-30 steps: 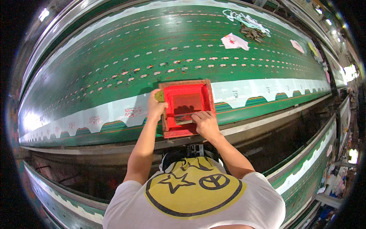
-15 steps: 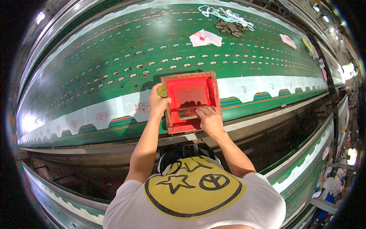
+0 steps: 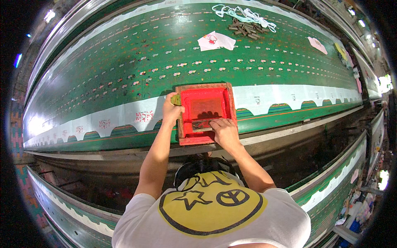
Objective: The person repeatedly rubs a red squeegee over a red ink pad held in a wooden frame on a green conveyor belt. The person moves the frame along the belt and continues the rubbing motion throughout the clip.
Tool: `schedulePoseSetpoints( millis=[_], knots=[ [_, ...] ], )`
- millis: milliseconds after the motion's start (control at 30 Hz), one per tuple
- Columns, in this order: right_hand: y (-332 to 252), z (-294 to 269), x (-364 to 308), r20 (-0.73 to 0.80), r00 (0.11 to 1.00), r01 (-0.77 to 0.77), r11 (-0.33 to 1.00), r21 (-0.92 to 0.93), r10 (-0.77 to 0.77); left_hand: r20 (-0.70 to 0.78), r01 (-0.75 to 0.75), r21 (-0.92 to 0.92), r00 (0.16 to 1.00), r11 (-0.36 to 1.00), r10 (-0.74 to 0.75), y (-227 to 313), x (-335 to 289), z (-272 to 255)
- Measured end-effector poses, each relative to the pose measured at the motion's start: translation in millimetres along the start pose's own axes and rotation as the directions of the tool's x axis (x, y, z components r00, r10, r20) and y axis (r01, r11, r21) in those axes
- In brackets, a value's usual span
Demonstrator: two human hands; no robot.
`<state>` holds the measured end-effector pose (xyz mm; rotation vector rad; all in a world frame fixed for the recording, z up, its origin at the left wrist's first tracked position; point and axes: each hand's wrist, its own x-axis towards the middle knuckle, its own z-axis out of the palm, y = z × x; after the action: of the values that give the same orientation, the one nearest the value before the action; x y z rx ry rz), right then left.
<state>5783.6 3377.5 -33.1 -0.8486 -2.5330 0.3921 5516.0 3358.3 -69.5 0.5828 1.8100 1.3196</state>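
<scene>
A wooden printing screen [image 3: 230,93] with a red-stained inside lies over the white scalloped cloth strip [image 3: 269,91] near the table's front edge. My left hand [image 3: 171,110] grips the screen's left side, fingers curled around it, beside a yellow-green piece [image 3: 176,100] there. Within the screen, toward its near side, my right hand [image 3: 225,131] is closed on the right end of a dark, red-smeared squeegee [image 3: 201,125]. Its shadow falls on the mesh. Left of the screen, the cloth carries red-dotted prints [image 3: 144,116]; to the right its prints [image 3: 257,100] show only dark outlines.
The long green table [image 3: 165,91] has rows of small marks. Farther back lie a printed white cloth piece [image 3: 216,41], a pile of dark short sticks [image 3: 247,29] and pale tangled straps [image 3: 244,14]. Another cloth piece [image 3: 317,45] lies right. A second table [image 3: 331,186] stands behind me.
The screen has shifted slightly right along the cloth and sits straighter, with less shadow around its far edge. Both hands keep their grips. My view has shifted a little.
</scene>
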Motion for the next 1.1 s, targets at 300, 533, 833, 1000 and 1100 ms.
schedulePoseSetpoints(
  millis=[300, 533, 833, 1000, 1100],
  knots=[
    [3, 2, -3, 0.038, 0.999, 0.008, 1.0, 0.03, -0.009, -0.007, -0.02, 0.064, 1.0, 0.998, 0.02, -4, 3, -2],
    [1, 5, -3, 0.027, 1.0, -0.002, 0.999, 0.045, 0.001, 0.009, -0.024, 0.007, 1.0, 1.0, 0.024, -3, 2, -3],
    [-2, 6, -6, 0.032, 0.999, 0.006, 1.0, 0.012, -0.006, 0.006, -0.012, 0.001, 1.0, 1.0, 0.012, -3, 1, -5],
    [4, 8, -3, 0.041, 0.999, -0.009, 1.0, 0.003, 0.009, 0.002, -0.009, 0.092, 1.0, 0.996, 0.009, 8, -5, 1],
    [4, 5, -1, 0.044, 0.999, -0.018, 1.0, 0.011, 0.018, -0.007, -0.015, 0.118, 1.0, 0.993, 0.016, 8, -5, 2]
  ],
)
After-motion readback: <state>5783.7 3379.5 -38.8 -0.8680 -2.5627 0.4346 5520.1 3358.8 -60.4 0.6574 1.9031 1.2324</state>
